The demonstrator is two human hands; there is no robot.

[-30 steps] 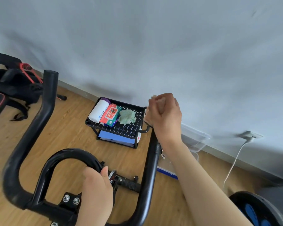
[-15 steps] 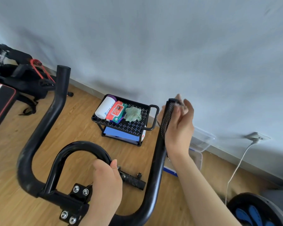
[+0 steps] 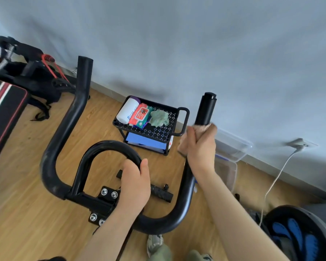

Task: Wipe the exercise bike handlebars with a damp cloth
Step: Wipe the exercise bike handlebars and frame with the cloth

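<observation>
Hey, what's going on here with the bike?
A person is wiping an exercise bike's handlebars. Their right hand grips a pinkish cloth wrapped round the right bar, just below its tip. Their left hand holds the curved middle loop. No hand is on the left bar. A small cart with a green cloth stands on the floor beyond.

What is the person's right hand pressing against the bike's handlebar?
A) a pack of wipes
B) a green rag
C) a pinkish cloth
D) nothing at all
C: the right hand grips a pinkish cloth wrapped round the right handlebar just below its tip, while the green rag and wipes pack lie on the cart.
</observation>
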